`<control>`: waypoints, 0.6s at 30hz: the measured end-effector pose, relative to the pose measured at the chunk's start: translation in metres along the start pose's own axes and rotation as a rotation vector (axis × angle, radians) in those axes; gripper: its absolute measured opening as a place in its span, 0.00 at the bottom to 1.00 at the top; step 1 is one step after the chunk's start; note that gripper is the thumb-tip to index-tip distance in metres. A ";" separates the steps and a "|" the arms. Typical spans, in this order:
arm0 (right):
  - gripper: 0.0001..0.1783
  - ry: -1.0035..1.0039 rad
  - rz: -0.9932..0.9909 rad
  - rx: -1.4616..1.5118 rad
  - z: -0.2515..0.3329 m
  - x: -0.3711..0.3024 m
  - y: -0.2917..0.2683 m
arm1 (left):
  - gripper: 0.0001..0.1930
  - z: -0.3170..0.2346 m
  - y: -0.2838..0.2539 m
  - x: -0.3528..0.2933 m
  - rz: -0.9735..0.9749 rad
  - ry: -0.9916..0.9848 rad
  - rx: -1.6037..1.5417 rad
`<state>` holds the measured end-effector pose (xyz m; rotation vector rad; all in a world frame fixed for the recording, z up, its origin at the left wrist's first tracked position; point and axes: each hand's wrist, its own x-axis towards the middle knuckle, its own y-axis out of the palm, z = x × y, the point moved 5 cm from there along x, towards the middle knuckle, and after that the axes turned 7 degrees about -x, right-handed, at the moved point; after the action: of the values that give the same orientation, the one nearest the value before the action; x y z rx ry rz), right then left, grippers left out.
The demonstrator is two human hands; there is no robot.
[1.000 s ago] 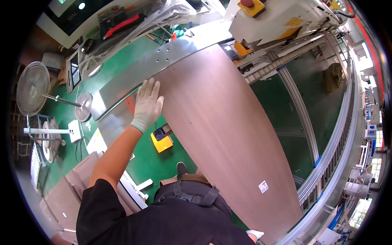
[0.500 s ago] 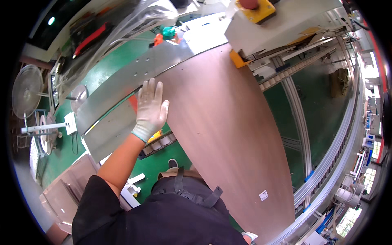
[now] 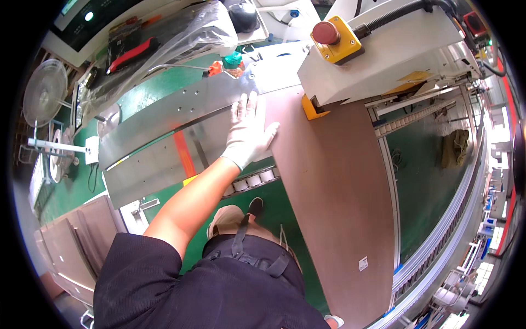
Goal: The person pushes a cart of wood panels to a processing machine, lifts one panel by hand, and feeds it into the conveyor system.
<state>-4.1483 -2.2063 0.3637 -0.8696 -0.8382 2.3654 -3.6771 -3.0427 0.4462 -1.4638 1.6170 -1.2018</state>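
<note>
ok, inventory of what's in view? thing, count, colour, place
Long panel: 1, brown, centre
Label: 1, white, on panel
Metal plates: at least 2, silver, left of panel
Push button: 1, red, on yellow box
Machine housing: 1, white, upper right
Tool: 1, red, upper left
Disc: 1, greyish, far left
Stacked panels: several, brown, lower left
Rails: several, silver, right
Shirt: 1, black, bottom
Left hand: 1, gloved white, over panel's left edge
Right hand: 1, gloved white, bottom edge, partly hidden

This is the left fisheye of a head-worn pair, aimed down over the wearer's torso (image 3: 230,296) from pretty close. It's super wide, so the brown panel (image 3: 339,192) runs near to far and the metal rails (image 3: 423,265) on the right bend toward the rim.
</note>
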 end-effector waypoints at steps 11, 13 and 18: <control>0.23 0.192 0.059 0.704 0.077 0.090 0.100 | 0.42 0.002 0.009 0.008 -0.055 -0.080 0.012; 0.23 0.187 -0.017 0.683 0.110 -0.074 0.150 | 0.42 0.003 -0.002 0.006 -0.067 -0.088 0.092; 0.32 0.005 0.426 0.735 0.169 -0.026 0.187 | 0.41 0.006 0.010 0.010 -0.092 -0.070 0.006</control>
<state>-4.2896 -2.4154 0.3496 -0.7711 0.2730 2.7105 -3.6770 -3.0547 0.4356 -1.5733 1.5129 -1.1912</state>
